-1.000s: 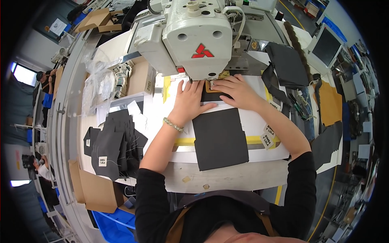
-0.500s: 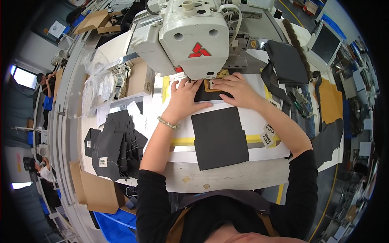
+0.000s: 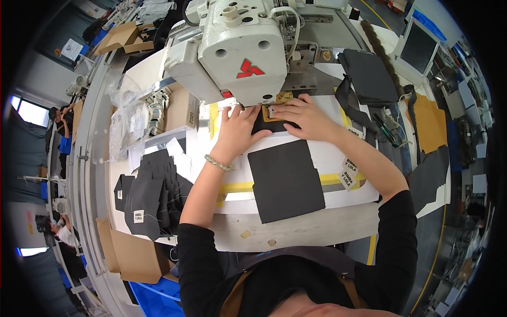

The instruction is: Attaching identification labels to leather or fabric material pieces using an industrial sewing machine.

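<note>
Pressing flat on a dark fabric piece (image 3: 285,177), both hands sit at the foot of a white sewing machine (image 3: 240,47). Left hand (image 3: 237,129): fingers spread, palm down on the fabric's upper left part, closed on nothing; a beaded bracelet (image 3: 218,163) at the wrist. Right hand (image 3: 301,116): fingers laid flat over the fabric's top edge beside a small tan label (image 3: 272,113) under the machine head (needle itself hidden). The fabric lies on the white table (image 3: 296,230), its lower part a bare square toward the person. Stack of dark cut pieces (image 3: 150,195) well apart at left; cardboard box (image 3: 134,253) below it.
</note>
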The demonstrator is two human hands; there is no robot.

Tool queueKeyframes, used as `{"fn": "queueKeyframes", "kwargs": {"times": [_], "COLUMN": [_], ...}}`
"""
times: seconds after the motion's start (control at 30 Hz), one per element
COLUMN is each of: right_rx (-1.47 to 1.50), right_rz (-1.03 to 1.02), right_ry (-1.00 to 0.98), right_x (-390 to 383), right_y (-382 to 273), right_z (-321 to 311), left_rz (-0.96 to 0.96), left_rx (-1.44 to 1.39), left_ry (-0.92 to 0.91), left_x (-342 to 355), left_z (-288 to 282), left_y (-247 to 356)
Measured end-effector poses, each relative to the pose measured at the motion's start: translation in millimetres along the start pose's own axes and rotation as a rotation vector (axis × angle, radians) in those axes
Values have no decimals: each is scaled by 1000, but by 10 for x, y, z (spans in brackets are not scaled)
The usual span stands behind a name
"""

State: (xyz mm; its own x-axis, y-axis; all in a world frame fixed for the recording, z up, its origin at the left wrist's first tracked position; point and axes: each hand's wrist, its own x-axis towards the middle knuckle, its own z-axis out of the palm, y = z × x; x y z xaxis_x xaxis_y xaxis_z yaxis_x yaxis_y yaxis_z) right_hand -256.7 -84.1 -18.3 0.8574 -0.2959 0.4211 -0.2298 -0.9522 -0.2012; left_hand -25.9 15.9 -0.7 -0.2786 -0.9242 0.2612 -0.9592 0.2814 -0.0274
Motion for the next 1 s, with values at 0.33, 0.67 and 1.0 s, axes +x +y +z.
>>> {"fn": "queueKeyframes", "kwargs": {"times": [0.33, 0.67, 1.0], "right_rx": [99, 72, -47], "right_rz": [37, 7, -45], "right_ry": [9, 89, 112], "right_x": [75, 124, -36], "right_y": [176, 266, 231], "right_z": [-2, 17, -71], "left_rz": [7, -29, -60], "left_rx": [-74, -65, -7], "left_ry": [-28, -21, 17], "left_x": [84, 147, 105], "left_z": [55, 115, 167], "left_y": [-90, -134, -27]}}
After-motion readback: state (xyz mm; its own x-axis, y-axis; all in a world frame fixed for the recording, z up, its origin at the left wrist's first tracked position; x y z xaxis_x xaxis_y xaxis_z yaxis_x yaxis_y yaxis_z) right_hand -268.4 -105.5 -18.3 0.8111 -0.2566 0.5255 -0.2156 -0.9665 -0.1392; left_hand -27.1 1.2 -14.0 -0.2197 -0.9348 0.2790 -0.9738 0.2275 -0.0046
